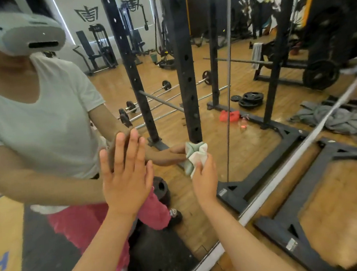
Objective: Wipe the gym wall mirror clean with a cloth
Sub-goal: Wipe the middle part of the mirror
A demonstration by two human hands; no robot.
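Cloth first: a pale green-and-white cloth (197,162), bunched into a soft wad, sits in the right hand (204,180), whose fingers curl round its lower half and press its crumpled face against the large gym wall mirror (172,118). It looks light, limp and easily squashed, so I judge it best gripped as a ball from behind, with the fingertips kept off the glass and a fresh fold turned outward when one side is soiled. The left hand (125,182) lies flat and empty against the mirror just to the left, fingers straight and together, apparently as a brace; a bare palm like that may well leave prints that need wiping afterwards. The glass itself is rigid, smooth and breakable, so a broad, even press seems wiser than a hard push at one spot. A thin vertical seam (229,131) between panels runs close to the right of the cloth and could snag a loose corner. Below, a white frame strip (263,195) edges the mirror along the wooden floor (340,218). Close against it stands the black steel base of a squat rack (287,229), which would crowd feet and knees when reaching low. Farther right, a heap of grey fabric (343,122) lies on the floor near the mirror's foot.
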